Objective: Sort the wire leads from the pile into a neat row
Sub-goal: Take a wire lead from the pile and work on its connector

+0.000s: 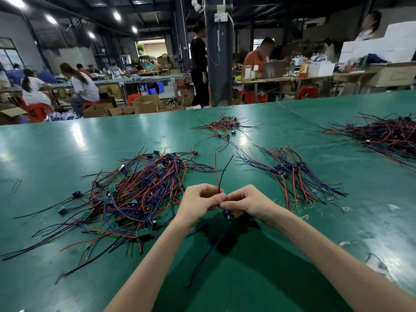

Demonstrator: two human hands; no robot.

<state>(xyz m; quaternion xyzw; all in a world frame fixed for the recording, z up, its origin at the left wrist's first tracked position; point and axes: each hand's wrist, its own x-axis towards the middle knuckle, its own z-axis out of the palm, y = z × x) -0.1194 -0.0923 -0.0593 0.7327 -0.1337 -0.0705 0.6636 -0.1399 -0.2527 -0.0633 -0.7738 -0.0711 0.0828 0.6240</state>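
A tangled pile of red, blue and black wire leads (pixel 135 194) with small green boards lies left of centre on the green table (pixel 281 266). To the right sits a tidier row of leads (pixel 290 172), fanned out side by side. Between them, my left hand (pixel 200 201) and my right hand (pixel 245 202) meet above the table and both pinch one wire lead (pixel 221 174). Its red and black wires stick up from my fingers. A small blue part hangs under my right hand, and a dark wire trails down toward me.
A smaller heap of leads (pixel 225 127) lies farther back at centre, and a large dark heap (pixel 387 136) lies at the far right. Beyond the table's far edge are seated workers, cardboard boxes (pixel 146 104), red stools and a dark pillar (pixel 219 52).
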